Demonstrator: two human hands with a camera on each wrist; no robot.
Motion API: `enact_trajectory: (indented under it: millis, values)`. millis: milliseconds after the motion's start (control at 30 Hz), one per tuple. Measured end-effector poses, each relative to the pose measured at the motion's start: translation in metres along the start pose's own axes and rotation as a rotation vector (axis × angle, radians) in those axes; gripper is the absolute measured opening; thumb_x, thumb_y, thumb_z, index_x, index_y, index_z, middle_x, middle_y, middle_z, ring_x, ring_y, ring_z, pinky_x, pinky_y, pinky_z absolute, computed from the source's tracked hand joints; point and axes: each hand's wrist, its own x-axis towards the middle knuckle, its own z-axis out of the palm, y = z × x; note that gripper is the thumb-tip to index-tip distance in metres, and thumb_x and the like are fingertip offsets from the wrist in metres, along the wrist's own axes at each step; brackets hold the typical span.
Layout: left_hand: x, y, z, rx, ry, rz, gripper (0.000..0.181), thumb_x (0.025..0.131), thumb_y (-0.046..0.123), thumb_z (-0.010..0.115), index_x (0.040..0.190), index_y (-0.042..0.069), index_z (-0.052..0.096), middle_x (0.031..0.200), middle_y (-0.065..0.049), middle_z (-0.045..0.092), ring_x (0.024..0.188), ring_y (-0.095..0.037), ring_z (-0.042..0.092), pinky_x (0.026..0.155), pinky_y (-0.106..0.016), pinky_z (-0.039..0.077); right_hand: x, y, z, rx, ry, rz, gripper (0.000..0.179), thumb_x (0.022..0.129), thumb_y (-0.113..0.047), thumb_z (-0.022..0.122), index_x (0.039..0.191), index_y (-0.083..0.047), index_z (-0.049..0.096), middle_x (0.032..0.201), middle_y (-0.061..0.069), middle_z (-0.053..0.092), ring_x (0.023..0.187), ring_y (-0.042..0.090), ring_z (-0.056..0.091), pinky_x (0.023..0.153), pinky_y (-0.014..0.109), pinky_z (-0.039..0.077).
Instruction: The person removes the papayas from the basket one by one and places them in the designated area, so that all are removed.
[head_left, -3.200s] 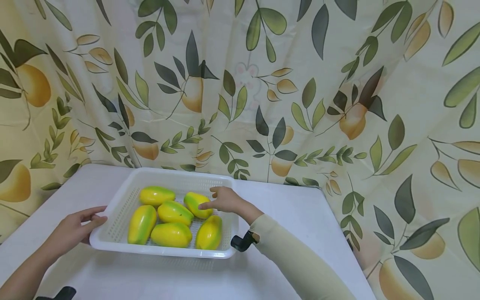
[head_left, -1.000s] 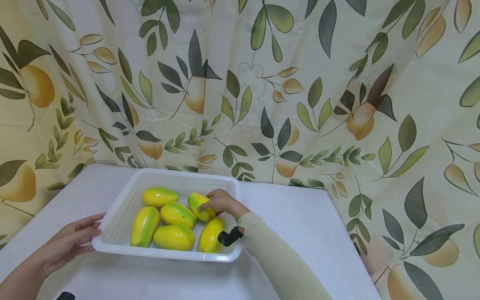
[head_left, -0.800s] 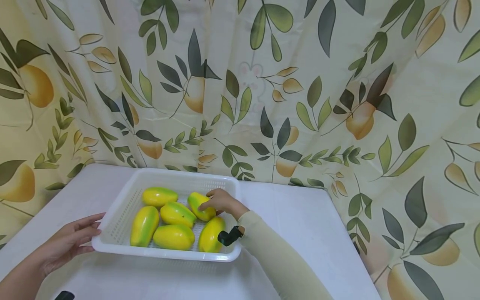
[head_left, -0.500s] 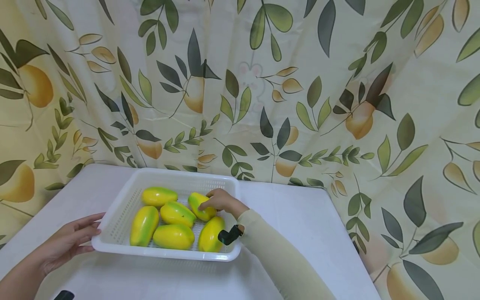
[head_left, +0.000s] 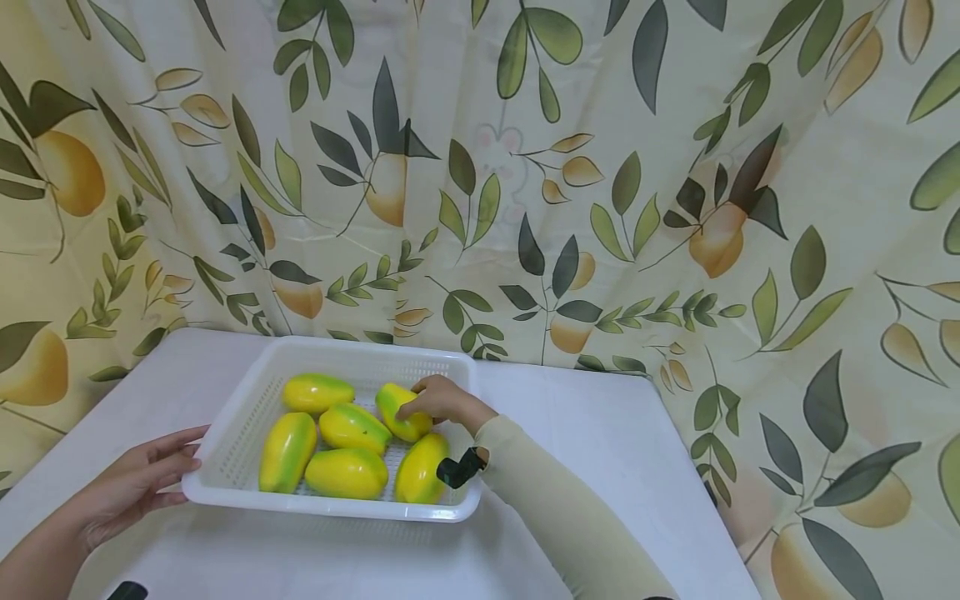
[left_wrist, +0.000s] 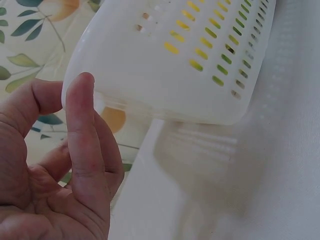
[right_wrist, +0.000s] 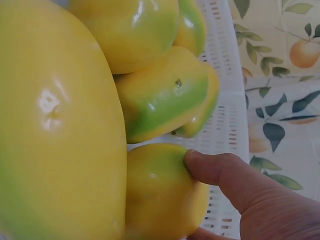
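A white perforated plastic basket holds several yellow-green mangoes. My left hand is at the basket's left end. In the left wrist view that hand pinches the rim, one digit on the near side of the wall and another behind it. My right hand reaches over the right side and grips the back-right mango. In the right wrist view, the thumb presses that mango, and a fingertip shows under its lower edge; the other fingers are hidden.
More mangoes lie close around the held one: one in the middle and one at front right, partly behind a black wrist camera. The white-covered table ends at a leaf-and-fruit patterned curtain.
Since the oldest frame, my right hand has lowered and closed its grip on the back-right mango. My left hand's fingers have shifted on the rim. Over the last second almost nothing moves.
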Motion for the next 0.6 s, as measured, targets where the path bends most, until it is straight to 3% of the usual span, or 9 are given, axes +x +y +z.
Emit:
enact_trajectory:
  millis: [100, 367, 600]
  values:
    - [0.0, 0.0, 0.0, 0.002, 0.0, 0.0, 0.031, 0.099, 0.019, 0.057, 0.121, 0.042, 0.054, 0.107, 0.011, 0.061, 0.095, -0.018, 0.067, 0.084, -0.038, 0.06, -0.002, -0.002, -0.002, 0.001, -0.01, 0.002, 0.055, 0.082, -0.03, 0.076, 0.128, -0.003, 0.059, 0.115, 0.008, 0.061, 0.095, 0.022, 0.059, 0.09, 0.043, 0.057]
    - [0.002, -0.002, -0.004, -0.009, -0.064, 0.027, 0.033, 0.1, 0.017, 0.054, 0.103, 0.05, 0.057, 0.105, 0.015, 0.063, 0.094, -0.016, 0.067, 0.08, -0.034, 0.061, -0.006, -0.006, -0.008, 0.0, -0.022, 0.015, 0.065, 0.083, -0.029, 0.076, 0.137, -0.001, 0.052, 0.128, 0.013, 0.057, 0.104, 0.026, 0.06, 0.089, 0.046, 0.057]
    - [0.003, -0.001, -0.003, -0.014, -0.056, 0.015, 0.032, 0.1, 0.018, 0.055, 0.103, 0.05, 0.057, 0.104, 0.016, 0.064, 0.094, -0.017, 0.068, 0.082, -0.037, 0.06, -0.013, -0.009, -0.016, 0.014, -0.029, 0.012, 0.068, 0.083, -0.028, 0.076, 0.139, -0.001, 0.048, 0.131, 0.015, 0.055, 0.106, 0.028, 0.06, 0.089, 0.047, 0.058]
